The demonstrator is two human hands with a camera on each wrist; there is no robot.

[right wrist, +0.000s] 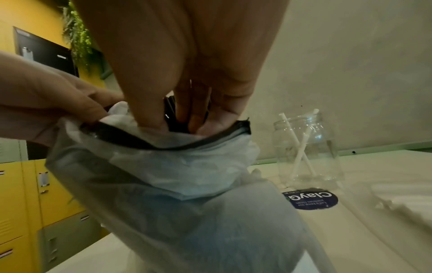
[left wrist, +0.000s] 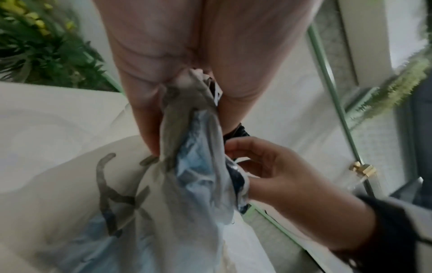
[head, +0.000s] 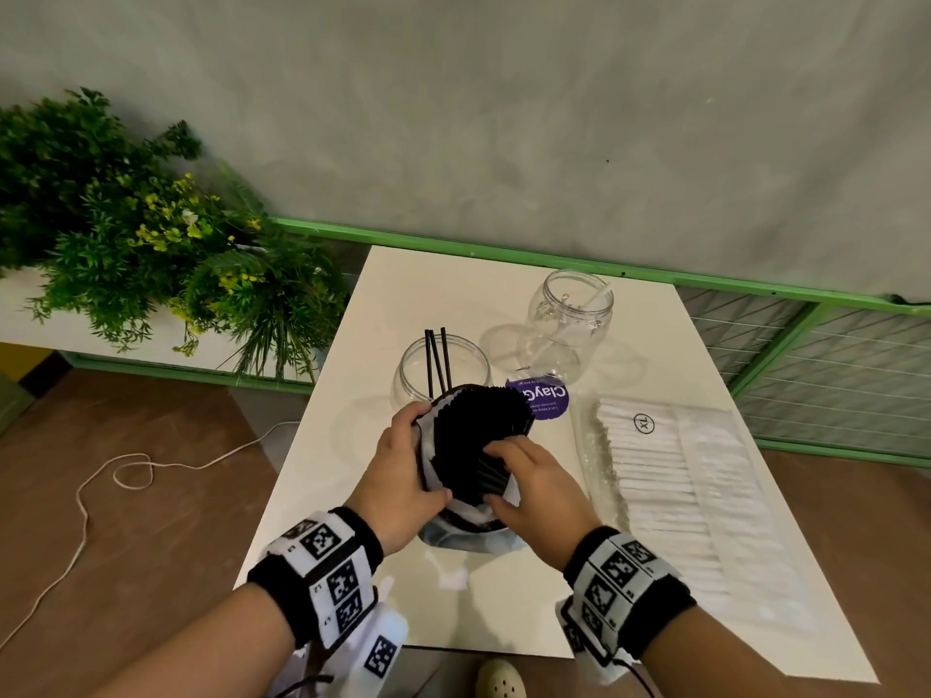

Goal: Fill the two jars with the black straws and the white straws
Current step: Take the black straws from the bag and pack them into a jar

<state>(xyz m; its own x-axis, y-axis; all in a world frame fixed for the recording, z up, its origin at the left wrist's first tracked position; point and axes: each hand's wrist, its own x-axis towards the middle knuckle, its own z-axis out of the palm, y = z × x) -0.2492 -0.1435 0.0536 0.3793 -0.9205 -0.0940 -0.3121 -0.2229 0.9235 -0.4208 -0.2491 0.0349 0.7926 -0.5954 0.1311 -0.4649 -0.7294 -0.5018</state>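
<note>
On the white worktop point(head: 453, 304), the left hand point(head: 398, 476) grips the bag point(head: 443, 516) of black straws point(head: 478, 435) pointing up and away, the right hand point(head: 534, 486) pinches some, and three stand upright in the near jar point(head: 443, 365).

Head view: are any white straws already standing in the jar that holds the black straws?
No. The near jar holds only three black straws; the white straws stand in the far jar.

Grey plaster wall point(head: 504, 118) behind a white table point(head: 413, 294); brown floor point(head: 126, 496) — green planter point(head: 126, 219) at left; yellow lockers point(right wrist: 14, 194).
</note>
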